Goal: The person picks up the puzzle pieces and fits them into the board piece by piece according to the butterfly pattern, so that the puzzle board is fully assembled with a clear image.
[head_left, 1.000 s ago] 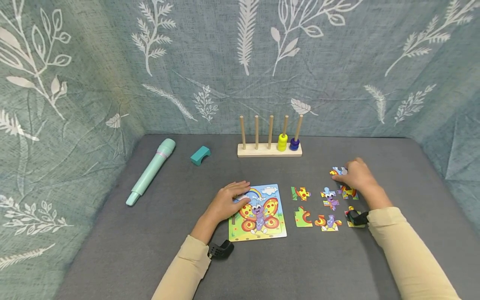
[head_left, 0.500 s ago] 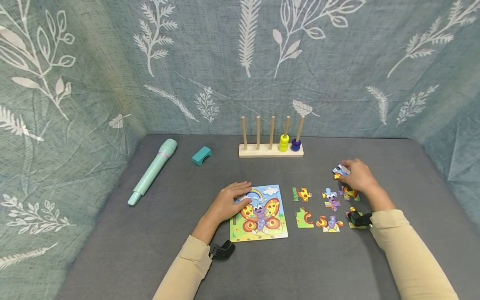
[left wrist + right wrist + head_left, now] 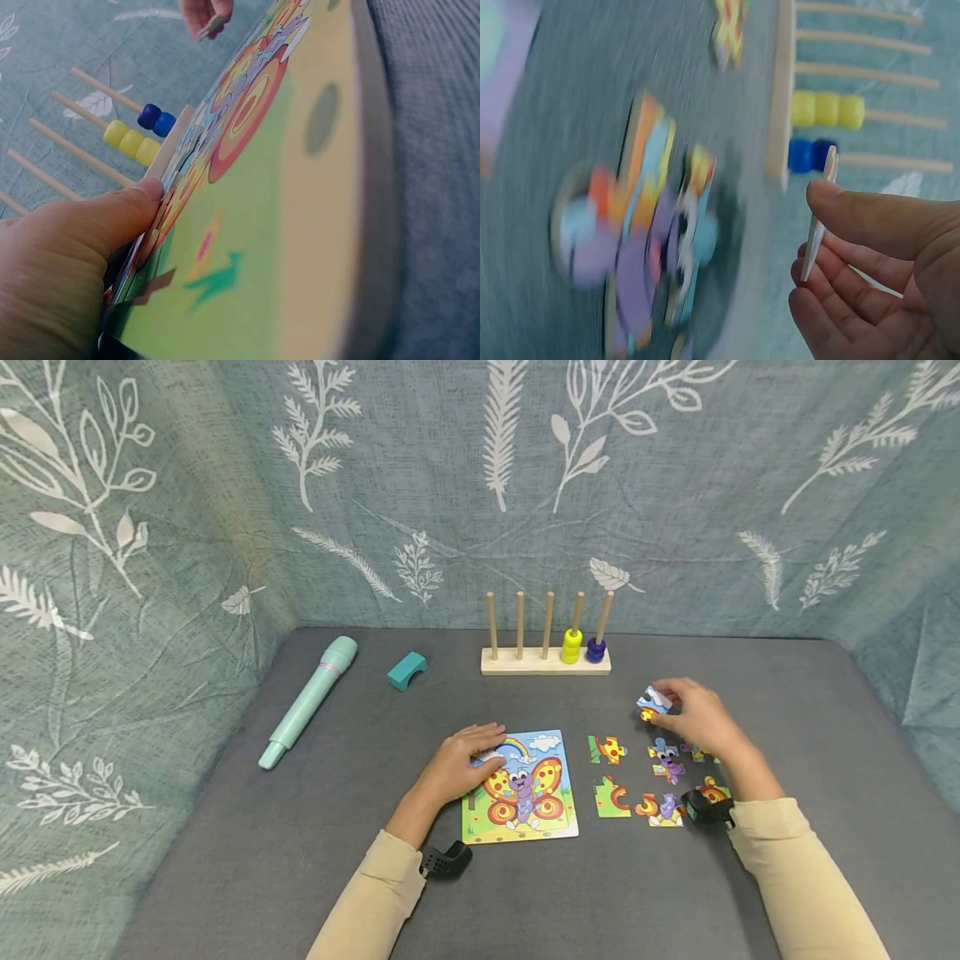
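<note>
My right hand (image 3: 699, 714) pinches a blue-and-white puzzle piece (image 3: 654, 702) with a yellow-red corner, between thumb and fingers. In the right wrist view that puzzle piece (image 3: 819, 217) shows edge-on, raised off the table. My left hand (image 3: 459, 767) rests with extended fingers on the upper left of a butterfly puzzle board (image 3: 521, 827); the left wrist view shows the thumb (image 3: 127, 214) lying along its surface. Loose pieces lie right of the board: a purple face piece (image 3: 666, 762), a wing piece (image 3: 607, 749), a green corner piece (image 3: 612, 797), a body piece (image 3: 662, 810), and others partly behind the right wrist.
A wooden peg stand (image 3: 546, 662) with yellow and blue beads stands at the back of the grey table (image 3: 525, 902). Further left lie a teal arch block (image 3: 407, 671) and a mint-green microphone-shaped toy (image 3: 309, 702). Patterned cloth (image 3: 450, 485) hangs behind.
My right hand has lifted the blue-and-white puzzle piece from the upper right of the loose pieces and carried it left. My left hand has stayed on the board.
</note>
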`<state>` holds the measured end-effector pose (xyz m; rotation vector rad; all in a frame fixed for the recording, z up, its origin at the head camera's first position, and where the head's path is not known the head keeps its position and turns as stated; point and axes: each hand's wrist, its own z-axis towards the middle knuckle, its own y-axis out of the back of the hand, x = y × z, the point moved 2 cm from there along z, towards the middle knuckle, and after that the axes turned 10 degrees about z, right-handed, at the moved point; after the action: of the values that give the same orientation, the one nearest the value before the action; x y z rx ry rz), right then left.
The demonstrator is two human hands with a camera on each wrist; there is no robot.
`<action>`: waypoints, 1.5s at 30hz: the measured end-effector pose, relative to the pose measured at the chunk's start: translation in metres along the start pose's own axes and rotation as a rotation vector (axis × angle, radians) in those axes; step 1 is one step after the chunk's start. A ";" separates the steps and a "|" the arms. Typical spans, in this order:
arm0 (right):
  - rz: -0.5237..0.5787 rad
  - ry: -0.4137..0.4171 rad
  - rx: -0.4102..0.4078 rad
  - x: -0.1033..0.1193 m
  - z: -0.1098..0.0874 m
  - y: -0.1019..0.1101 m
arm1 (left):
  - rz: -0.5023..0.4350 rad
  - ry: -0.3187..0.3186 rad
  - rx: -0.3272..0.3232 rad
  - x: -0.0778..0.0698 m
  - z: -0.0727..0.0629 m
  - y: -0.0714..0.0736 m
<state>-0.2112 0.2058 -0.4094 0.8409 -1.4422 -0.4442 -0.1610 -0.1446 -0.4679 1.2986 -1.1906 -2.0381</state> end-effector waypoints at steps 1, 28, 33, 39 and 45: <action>0.007 0.007 0.003 0.003 -0.001 -0.002 | -0.001 -0.001 -0.001 0.000 0.000 0.000; 0.108 0.276 0.118 0.084 -0.009 -0.090 | 0.015 -0.006 -0.012 -0.002 -0.002 -0.002; 0.030 0.302 0.196 0.088 -0.010 -0.102 | 0.012 -0.004 -0.010 -0.002 -0.002 -0.001; -0.007 0.341 0.240 0.090 -0.010 -0.112 | 0.009 0.001 0.000 -0.003 -0.002 0.000; -0.030 0.382 0.239 0.089 -0.008 -0.117 | 0.005 -0.002 -0.004 -0.003 -0.002 0.000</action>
<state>-0.1674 0.0673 -0.4340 1.0757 -1.1406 -0.1218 -0.1575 -0.1434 -0.4667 1.2905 -1.1893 -2.0379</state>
